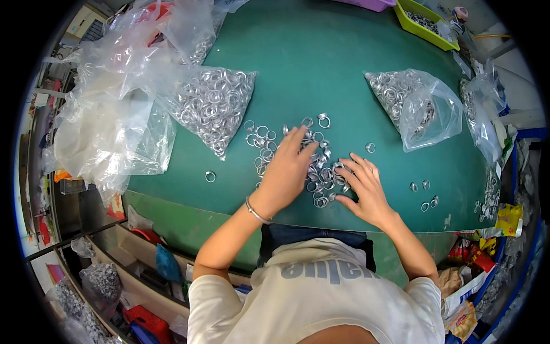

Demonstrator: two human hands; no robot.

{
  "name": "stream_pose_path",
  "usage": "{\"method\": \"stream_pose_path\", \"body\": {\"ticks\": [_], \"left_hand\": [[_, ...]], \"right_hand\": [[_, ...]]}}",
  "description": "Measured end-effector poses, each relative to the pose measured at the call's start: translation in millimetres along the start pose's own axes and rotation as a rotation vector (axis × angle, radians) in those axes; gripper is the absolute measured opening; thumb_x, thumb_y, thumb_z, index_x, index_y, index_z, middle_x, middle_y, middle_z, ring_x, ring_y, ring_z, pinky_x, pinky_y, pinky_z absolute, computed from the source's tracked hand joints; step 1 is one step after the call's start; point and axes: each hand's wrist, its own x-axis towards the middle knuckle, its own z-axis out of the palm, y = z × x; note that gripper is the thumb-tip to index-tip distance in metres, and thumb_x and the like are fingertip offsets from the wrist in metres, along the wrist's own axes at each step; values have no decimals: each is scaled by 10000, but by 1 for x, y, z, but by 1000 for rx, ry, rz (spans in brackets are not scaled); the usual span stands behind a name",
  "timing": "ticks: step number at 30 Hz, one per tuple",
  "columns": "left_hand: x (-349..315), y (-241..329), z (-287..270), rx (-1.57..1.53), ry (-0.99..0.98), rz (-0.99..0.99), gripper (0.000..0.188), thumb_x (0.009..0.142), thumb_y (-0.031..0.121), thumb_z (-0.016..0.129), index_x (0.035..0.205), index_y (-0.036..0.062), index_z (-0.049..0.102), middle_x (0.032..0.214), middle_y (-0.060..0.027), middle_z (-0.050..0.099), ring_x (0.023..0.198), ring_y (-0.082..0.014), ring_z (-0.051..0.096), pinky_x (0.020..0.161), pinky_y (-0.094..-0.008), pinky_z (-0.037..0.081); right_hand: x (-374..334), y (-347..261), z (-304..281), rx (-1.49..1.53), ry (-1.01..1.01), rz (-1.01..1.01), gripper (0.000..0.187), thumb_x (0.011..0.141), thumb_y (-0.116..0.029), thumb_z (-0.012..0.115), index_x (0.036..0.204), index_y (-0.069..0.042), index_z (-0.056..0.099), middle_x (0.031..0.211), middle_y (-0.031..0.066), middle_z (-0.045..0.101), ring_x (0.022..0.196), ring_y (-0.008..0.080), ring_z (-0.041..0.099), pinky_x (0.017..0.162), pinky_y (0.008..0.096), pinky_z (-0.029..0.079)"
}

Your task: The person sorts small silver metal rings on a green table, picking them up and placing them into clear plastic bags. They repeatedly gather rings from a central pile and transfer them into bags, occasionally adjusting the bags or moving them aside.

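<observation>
A loose pile of silver metal rings (324,178) lies on the green tabletop in front of me. My left hand (288,172) rests over the left part of the pile, its fingers stretched forward and apart, slightly blurred; they cover some of the rings. On the pile's right edge, my right hand (365,192) has its fingers spread and its thumb apart, the fingertips at the rings. Neither hand shows a ring clearly gripped. Single rings lie apart: one ring (210,176) to the left, another ring (370,147) beyond my right hand.
A clear bag of rings (215,103) lies at the left beside crumpled plastic bags (114,126). Another ring bag (401,97) is at the far right. A yellow-green bin (425,26) stands at the back right. Several rings (490,198) lie along the table's right edge. Open drawers (132,252) are lower left.
</observation>
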Motion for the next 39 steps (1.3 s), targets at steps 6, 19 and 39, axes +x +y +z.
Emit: {"method": "stream_pose_path", "body": {"ticks": [6,19,39], "left_hand": [[-25,41,14,-4,-65,77,419,805,-24,587,1218,23,532,1374,-202,392,1293,-391,360,1047,-449,342],[-109,65,80,-1611,-792,-554,335,966,161,486,1245,-22,518,1221,-147,562,1085,-200,574,955,-337,461],[-106,53,138,-2673,-481,-788,683,928,545,309,1379,35,358,1400,-249,364,1285,-424,367,1080,-532,280]], "right_hand": [[-18,6,-1,155,140,-4,420,746,-145,706,1134,-47,581,1215,122,546,1222,328,448,1021,472,308],[-24,21,-6,10,65,54,653,690,-338,773,1235,-64,541,1356,107,448,1343,364,290,1099,518,228],[-74,-29,16,17,34,44,603,684,-182,727,1241,-75,523,1374,99,434,1319,358,325,1077,556,233]]}}
